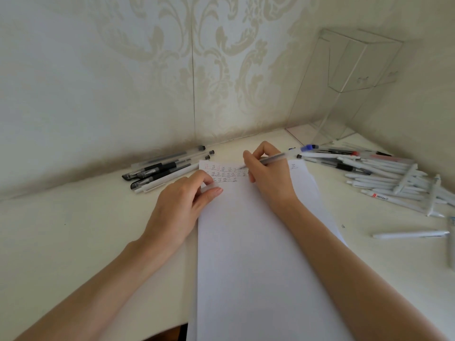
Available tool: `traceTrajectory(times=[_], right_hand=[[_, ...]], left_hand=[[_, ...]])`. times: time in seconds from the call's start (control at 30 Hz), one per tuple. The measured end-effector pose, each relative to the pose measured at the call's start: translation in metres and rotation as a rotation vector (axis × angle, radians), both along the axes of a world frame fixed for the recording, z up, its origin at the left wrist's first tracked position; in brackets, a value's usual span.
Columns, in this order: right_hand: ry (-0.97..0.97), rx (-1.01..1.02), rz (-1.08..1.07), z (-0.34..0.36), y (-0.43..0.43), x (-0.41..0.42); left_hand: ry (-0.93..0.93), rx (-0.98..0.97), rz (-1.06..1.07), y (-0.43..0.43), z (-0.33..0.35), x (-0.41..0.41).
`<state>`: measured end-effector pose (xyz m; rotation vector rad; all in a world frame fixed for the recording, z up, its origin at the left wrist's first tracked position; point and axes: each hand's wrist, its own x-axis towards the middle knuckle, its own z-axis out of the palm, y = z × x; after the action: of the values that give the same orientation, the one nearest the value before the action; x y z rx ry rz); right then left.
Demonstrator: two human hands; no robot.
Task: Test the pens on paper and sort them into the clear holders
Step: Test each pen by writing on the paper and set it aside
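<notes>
A long white sheet of paper point(258, 242) lies on the cream table, with rows of small red and black test marks near its far end. My right hand point(268, 175) grips a clear-barrelled pen point(275, 158), its tip down on the paper among the marks. My left hand point(187, 203) rests on the paper's left edge and pinches a small clear pen cap point(209, 189) between thumb and fingers. A clear acrylic holder point(344, 94) stands in the far right corner, apparently with no pens in it.
Several black and clear pens point(162, 168) lie in a group at the far left of the paper. A larger heap of white pens point(384, 178) spreads at the right, with one loose white pen point(411, 234) nearer me. Patterned walls close the back and right.
</notes>
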<state>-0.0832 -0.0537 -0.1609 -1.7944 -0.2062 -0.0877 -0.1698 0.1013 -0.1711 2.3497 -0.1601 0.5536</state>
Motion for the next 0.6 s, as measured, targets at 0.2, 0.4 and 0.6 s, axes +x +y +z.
traceTrajectory(times=[0.2,0.4,0.6], right_hand=[[0.083,0.352,0.243,0.014,-0.002,-0.008],[0.081,0.297,0.29,0.017,0.005,-0.02],[0.046,0.257,0.26,0.017,0.006,-0.023]], left_hand=[[0.016,-0.031,0.01,0.0,-0.006,0.002],[0.008,-0.024,0.004,-0.001,-0.006,0.003],[-0.024,-0.016,-0.008,0.001,-0.008,0.002]])
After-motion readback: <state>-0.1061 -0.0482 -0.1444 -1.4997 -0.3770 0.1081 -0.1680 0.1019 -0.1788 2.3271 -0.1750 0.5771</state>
